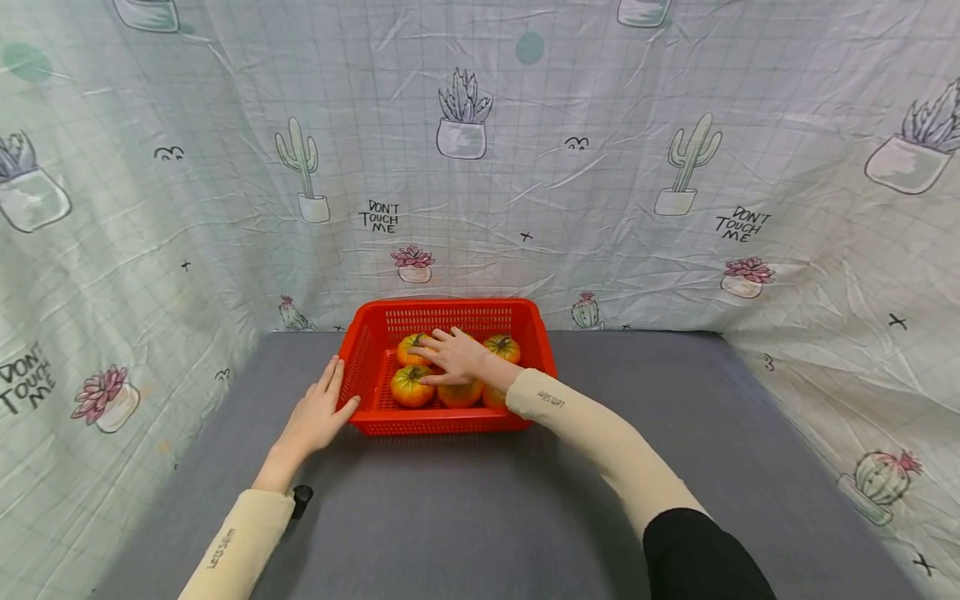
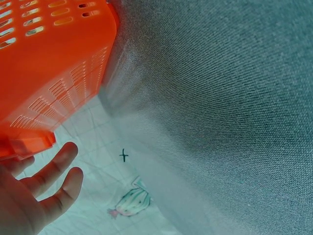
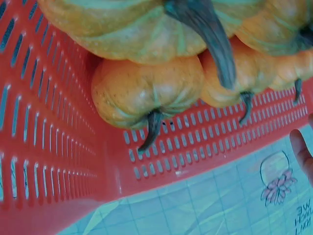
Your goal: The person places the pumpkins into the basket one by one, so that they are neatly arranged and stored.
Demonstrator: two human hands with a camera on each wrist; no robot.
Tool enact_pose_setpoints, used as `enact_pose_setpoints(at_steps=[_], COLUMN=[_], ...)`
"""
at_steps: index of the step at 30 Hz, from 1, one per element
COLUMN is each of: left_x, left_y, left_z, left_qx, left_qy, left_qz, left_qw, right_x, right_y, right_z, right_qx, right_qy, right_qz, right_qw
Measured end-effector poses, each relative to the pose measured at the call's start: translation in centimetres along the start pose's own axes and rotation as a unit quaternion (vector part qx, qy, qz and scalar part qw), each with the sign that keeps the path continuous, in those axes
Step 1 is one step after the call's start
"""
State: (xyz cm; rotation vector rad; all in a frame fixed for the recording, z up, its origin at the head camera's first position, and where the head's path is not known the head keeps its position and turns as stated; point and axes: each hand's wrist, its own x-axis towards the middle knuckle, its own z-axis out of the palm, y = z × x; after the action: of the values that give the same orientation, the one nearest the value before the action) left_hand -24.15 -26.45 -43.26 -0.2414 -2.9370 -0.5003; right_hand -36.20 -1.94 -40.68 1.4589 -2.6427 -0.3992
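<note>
Several small orange pumpkins [image 1: 411, 387] with green streaks and dark stems sit in a red plastic basket [image 1: 450, 423]. My left hand [image 1: 311, 417] lies against the basket's left rim with fingers extended; from the left wrist view the fingers are near the rim, partly cut off by the frame. Above the pumpkins in the middle of the basket, my right hand [image 1: 459, 357] spreads its fingers, palm down, and hides part of them. Whether it touches one cannot be told. Up close in the right wrist view, a pumpkin [image 3: 146, 90] lies near the basket's corner.
The basket stands on a grey cloth-covered table [image 1: 450, 517], near its back edge. Behind and beside the table hangs a pale curtain [image 1: 517, 183] printed with cacti and lettering. A dark object [image 1: 302, 500] shows at the left wrist.
</note>
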Motion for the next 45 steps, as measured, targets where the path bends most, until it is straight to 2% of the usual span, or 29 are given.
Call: enact_pose_setpoints(at_steps=[8,18,26,36,45], left_x=[0.1,0.2,0.2,0.0,0.1], left_y=[0.0,-0.1,-0.1,0.0,-0.2], left_z=[0.1,0.1,0.0,0.0,0.2], left_qx=[0.000,0.002,0.004,-0.004,-0.018], left_qy=[0.001,0.000,0.001,0.008,0.005], left_qz=[0.000,0.000,0.002,0.005,0.000], left_qw=[1.0000,1.0000,1.0000,1.0000,0.9998], right_x=[-1.6,-6.0,-9.0,-12.9,-16.0], right_y=[0.5,0.2,-0.1,-1.0,-0.7], right_z=[-1.9,-5.4,-6.5,-5.9,-3.7], right_qx=[0.031,0.050,0.060,0.085,0.122], right_qy=[0.045,0.093,0.112,0.142,0.151], right_qz=[-0.002,-0.016,-0.024,-0.028,0.021], right_qw=[0.9985,0.9942,0.9916,0.9858,0.9808])
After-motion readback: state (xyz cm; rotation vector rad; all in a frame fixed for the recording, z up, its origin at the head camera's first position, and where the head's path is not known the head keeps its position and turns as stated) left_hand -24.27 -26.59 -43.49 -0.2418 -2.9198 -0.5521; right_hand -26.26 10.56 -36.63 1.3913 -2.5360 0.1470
